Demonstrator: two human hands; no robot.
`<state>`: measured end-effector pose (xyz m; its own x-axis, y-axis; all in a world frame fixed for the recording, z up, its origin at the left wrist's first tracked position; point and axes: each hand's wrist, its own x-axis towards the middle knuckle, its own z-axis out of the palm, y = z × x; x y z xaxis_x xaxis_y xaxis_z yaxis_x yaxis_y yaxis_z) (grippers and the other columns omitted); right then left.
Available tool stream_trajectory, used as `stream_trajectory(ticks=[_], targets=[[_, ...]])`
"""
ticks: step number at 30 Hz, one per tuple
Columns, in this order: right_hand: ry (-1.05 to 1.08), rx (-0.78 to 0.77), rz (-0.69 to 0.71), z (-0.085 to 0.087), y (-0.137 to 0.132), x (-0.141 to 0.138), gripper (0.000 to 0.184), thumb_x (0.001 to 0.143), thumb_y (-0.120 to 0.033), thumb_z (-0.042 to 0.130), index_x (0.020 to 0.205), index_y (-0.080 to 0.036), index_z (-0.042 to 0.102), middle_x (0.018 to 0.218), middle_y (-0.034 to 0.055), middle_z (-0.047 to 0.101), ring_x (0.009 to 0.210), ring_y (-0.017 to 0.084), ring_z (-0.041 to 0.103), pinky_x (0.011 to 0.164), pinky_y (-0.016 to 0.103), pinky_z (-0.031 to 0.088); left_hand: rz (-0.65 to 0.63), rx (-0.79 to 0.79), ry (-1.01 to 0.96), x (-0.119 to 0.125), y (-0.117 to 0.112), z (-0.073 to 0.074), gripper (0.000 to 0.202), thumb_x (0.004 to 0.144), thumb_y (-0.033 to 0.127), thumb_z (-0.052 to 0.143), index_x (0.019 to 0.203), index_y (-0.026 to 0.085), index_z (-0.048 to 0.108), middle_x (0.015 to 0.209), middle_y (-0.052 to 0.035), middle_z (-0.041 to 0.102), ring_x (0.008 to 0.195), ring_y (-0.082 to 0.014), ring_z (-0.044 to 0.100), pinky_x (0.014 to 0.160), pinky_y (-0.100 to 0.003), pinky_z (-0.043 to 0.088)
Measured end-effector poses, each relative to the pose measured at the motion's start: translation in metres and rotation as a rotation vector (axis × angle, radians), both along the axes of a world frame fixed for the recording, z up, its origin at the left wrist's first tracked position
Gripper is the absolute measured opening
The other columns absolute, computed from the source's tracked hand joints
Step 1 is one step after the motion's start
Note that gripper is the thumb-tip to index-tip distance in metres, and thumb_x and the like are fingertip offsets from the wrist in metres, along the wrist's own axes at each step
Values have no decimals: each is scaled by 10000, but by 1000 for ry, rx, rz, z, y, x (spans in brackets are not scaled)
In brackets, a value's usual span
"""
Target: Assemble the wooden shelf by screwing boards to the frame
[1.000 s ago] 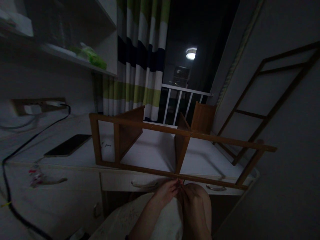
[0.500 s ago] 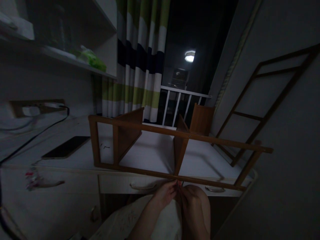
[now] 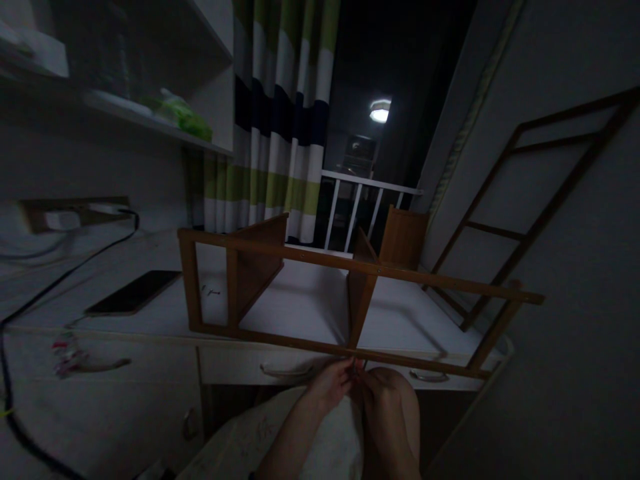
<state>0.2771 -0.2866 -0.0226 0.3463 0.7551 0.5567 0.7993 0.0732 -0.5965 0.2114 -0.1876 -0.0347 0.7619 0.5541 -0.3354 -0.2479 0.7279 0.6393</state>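
A brown wooden shelf frame [image 3: 310, 345] lies on its side along the white desk, with two boards [image 3: 260, 267] standing up between its rails. My left hand [image 3: 333, 385] is just below the front rail, at the foot of the middle board, its fingers pinched together. Close beside it on the right, my right hand [image 3: 383, 397] has its fingers closed too. Both sets of fingertips meet at one small spot by the rail's underside. What they hold there is too small and dark to make out.
A second ladder-like wooden frame [image 3: 523, 237] leans on the right wall, and a separate wooden board [image 3: 404, 238] stands behind the shelf. Small metal parts [image 3: 211, 291] lie inside the frame's left end. A dark phone [image 3: 134, 293] and a black cable [image 3: 65, 272] are on the left.
The view has shifted very slightly. My hands stay at the same spot under the front rail, with only small finger movement.
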Motion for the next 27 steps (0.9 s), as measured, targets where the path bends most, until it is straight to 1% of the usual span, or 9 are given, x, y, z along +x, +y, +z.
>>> stream_trajectory(ticks=[1, 5, 10, 14, 18, 21, 24, 27], targets=[[5, -1, -1, 0, 0, 0, 237, 808, -185, 416, 811, -174, 653, 734, 71, 648, 605, 153, 584, 579, 237, 454, -5, -6, -3, 0, 0, -1, 105, 779, 91, 505, 742, 91, 603, 749, -59, 645, 711, -118, 601, 694, -205, 456], [78, 19, -79, -4, -1, -1, 194, 808, -212, 434, 856, -162, 614, 804, 80, 649, 695, 164, 606, 624, 232, 458, -27, -23, -14, 0, 1, -2, 112, 786, 108, 502, 739, 92, 602, 751, -56, 648, 708, -113, 599, 689, -195, 451], [109, -7, -66, -12, -1, 0, 194, 814, -220, 420, 845, -157, 601, 808, 89, 651, 680, 169, 608, 613, 245, 458, -30, -26, -6, 0, 1, -2, 105, 778, 109, 511, 731, 96, 604, 743, -56, 650, 702, -114, 600, 702, -199, 442], [71, 2, -72, -6, -2, -2, 191, 810, -221, 429, 829, -160, 609, 794, 91, 654, 670, 174, 604, 600, 250, 455, -35, -28, -7, 0, 2, -2, 102, 775, 112, 513, 741, 95, 608, 742, -57, 649, 705, -114, 600, 707, -201, 437], [27, -48, -112, 0, -3, -4, 193, 805, -233, 443, 778, -156, 618, 753, 90, 653, 623, 168, 599, 585, 241, 449, -36, -25, -22, 0, 2, -3, 115, 783, 107, 498, 745, 101, 606, 754, -53, 650, 726, -117, 600, 710, -204, 438], [66, -37, -95, -5, -2, -2, 197, 812, -237, 432, 798, -154, 610, 763, 85, 653, 619, 162, 599, 592, 239, 450, -36, -23, -21, 0, 2, -3, 125, 786, 105, 492, 730, 98, 603, 750, -55, 650, 722, -117, 601, 712, -203, 439], [127, 0, -65, -12, -1, 0, 198, 816, -235, 419, 842, -153, 598, 811, 91, 650, 685, 168, 603, 624, 247, 455, -36, -23, -17, 1, 3, -4, 129, 788, 103, 490, 724, 92, 601, 739, -56, 648, 710, -117, 600, 700, -203, 441], [175, 22, -60, -16, 1, 2, 179, 800, -257, 448, 807, -157, 597, 792, 89, 646, 697, 175, 600, 642, 259, 460, -38, -30, -12, 1, 3, -4, 112, 780, 98, 499, 742, 90, 603, 744, -56, 646, 711, -117, 600, 706, -206, 441]])
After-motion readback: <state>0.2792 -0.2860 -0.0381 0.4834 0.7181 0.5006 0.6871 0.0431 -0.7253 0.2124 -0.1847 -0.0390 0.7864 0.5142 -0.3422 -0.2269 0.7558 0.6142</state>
